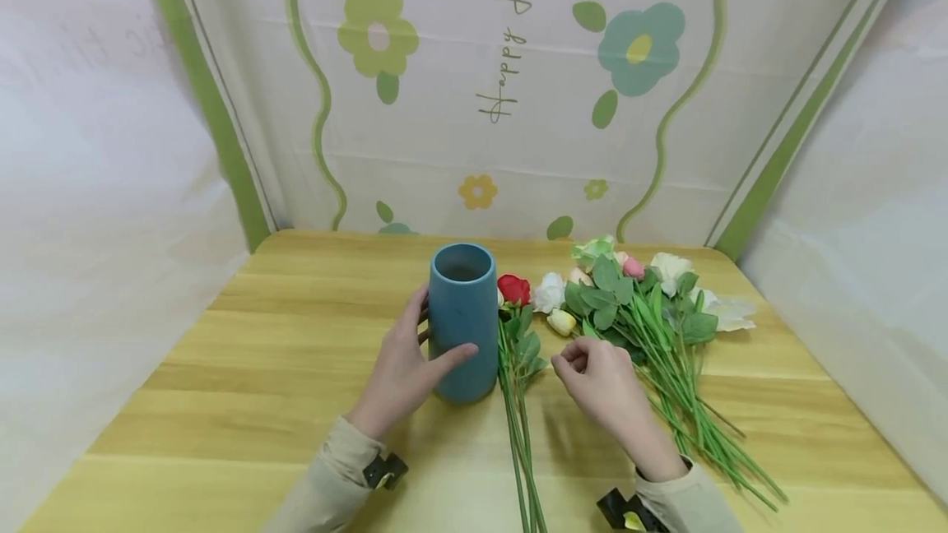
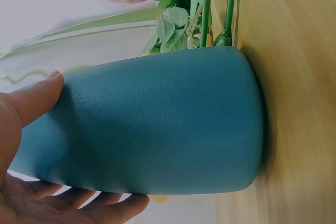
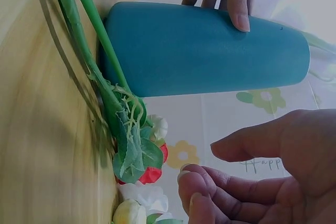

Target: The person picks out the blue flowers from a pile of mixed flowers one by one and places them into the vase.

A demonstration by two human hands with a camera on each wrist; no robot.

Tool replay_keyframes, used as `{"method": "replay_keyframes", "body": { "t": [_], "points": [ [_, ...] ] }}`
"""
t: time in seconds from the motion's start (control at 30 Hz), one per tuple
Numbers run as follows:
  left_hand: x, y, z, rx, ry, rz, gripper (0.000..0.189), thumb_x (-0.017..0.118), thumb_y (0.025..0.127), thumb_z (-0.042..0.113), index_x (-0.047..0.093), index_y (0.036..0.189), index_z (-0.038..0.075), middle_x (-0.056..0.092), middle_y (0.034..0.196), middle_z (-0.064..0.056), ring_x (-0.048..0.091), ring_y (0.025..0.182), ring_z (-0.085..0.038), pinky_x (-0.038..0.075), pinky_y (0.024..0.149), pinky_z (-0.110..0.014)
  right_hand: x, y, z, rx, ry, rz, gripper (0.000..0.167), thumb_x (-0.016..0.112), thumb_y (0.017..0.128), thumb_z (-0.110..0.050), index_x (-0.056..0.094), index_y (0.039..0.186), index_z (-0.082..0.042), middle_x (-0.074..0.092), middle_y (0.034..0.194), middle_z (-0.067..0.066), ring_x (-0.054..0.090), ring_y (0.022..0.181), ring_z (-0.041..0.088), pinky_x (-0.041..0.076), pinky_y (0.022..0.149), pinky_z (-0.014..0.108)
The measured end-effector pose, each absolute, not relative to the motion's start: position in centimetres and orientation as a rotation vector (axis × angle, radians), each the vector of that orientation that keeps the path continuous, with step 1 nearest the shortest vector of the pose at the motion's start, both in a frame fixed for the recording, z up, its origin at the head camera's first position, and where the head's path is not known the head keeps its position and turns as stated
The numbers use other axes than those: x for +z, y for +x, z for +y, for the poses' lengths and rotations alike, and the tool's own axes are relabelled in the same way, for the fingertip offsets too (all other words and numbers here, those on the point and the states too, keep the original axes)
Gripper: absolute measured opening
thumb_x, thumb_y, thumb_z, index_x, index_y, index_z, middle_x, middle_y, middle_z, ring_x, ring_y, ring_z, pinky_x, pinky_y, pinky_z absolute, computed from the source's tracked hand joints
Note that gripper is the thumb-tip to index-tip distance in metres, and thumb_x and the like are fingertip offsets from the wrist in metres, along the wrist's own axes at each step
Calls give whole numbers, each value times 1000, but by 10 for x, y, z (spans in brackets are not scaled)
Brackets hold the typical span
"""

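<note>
A tall blue vase point(image 1: 463, 327) stands upright on the wooden table, its round mouth showing no stems. My left hand point(image 1: 406, 364) grips it from the left, with the thumb across the front and the fingers round the far side; the left wrist view shows this hand point(image 2: 31, 145) against the vase wall. To the right of the vase, my right hand point(image 1: 607, 385) hovers with loosely bent fingers and holds nothing. Between the hands lie a red rose point(image 1: 514, 289) and its long green stems point(image 1: 518, 434), close beside the vase. The right wrist view shows the thumb and fingers apart.
A heap of artificial flowers with leaves point(image 1: 607, 294) and long stems point(image 1: 696, 410) lies on the right side of the table point(image 1: 244, 385). A white rose point(image 1: 550, 293) and a yellow tulip point(image 1: 561, 322) are at its left edge. A printed curtain point(image 1: 444, 130) hangs behind.
</note>
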State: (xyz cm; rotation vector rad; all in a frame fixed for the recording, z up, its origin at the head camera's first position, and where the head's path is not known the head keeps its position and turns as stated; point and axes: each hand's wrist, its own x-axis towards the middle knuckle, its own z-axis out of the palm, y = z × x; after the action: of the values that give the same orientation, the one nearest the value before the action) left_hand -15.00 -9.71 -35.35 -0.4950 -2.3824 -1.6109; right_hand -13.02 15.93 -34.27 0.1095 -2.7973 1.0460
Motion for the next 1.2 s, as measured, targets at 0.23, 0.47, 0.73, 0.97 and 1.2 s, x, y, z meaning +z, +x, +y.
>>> {"method": "replay_keyframes", "body": {
  "t": [0.23,0.47,0.73,0.97,1.2],
  "points": [
    [-353,-152,-98,-1609,-489,-2389,92,83,81,33,28,153,18,43,145,-3,46,129,-26,44,100,-51,-340,-130,163,1065,102,-2783,9,67,91,-13,70,83,-8,61,70,-1,54,57,13,48,55,32],
    [-358,-153,-98,-1598,-492,-2375,92,83,81,34,28,153,18,43,146,-2,45,129,-26,44,100,-51,-339,-131,168,1064,74,-2795,10,67,92,-16,71,86,-8,63,72,-1,55,59,13,48,56,32],
    [-358,-154,-96,-1602,-513,-2362,90,82,82,36,29,153,18,44,145,-2,45,129,-27,44,100,-52,-335,-134,187,725,61,-2799,16,65,91,-18,69,87,-3,61,70,3,53,55,15,46,47,32],
    [-358,-156,-98,-1591,-506,-2383,92,81,82,37,28,153,17,42,146,-3,44,130,-28,44,101,-51,-326,-147,234,517,-28,-2810,24,61,89,-14,53,67,-8,47,62,5,43,53,20,34,41,31],
    [-356,-156,-97,-1589,-505,-2387,91,82,82,35,28,153,16,42,147,-3,44,130,-27,44,101,-52,-322,-161,270,482,47,-2914,35,57,86,-7,37,59,-15,30,55,-3,29,51,15,24,43,26]
  ]
}}
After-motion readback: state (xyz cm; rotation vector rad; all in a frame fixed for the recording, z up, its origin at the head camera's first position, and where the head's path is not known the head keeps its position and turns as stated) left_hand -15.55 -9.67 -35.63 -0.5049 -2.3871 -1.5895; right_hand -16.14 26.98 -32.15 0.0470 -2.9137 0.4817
